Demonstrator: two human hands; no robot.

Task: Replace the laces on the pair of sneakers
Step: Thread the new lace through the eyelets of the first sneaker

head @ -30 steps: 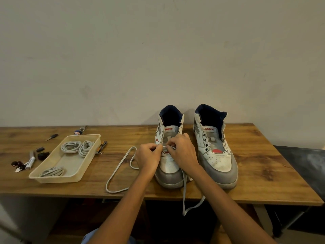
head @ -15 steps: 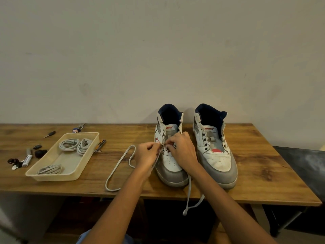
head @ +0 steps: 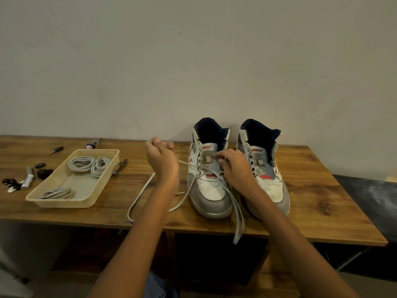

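Note:
Two white, grey and navy high-top sneakers stand side by side near the wall, toes toward me. The left sneaker [head: 209,179] has a pale lace [head: 236,207] threaded through its lower eyelets; one end trails over the table's front edge. My left hand [head: 162,162] is raised to the left of that shoe, pinching the lace's other end and drawing it out sideways. My right hand [head: 235,166] rests on the left sneaker's tongue area, fingers on the lace by the eyelets. The right sneaker [head: 265,168] has no lace.
A beige tray [head: 71,202] on the left holds three coiled laces [head: 81,164]. Small tools, a marker [head: 28,180] and dark bits lie beyond it at the table's left end. A wooden table [head: 311,201] sits against a plain wall; a dark surface is at the right.
My left hand has lifted away from the shoe to the left and up, pulling the lace through. The right hand stays at the eyelets. The view has tilted slightly.

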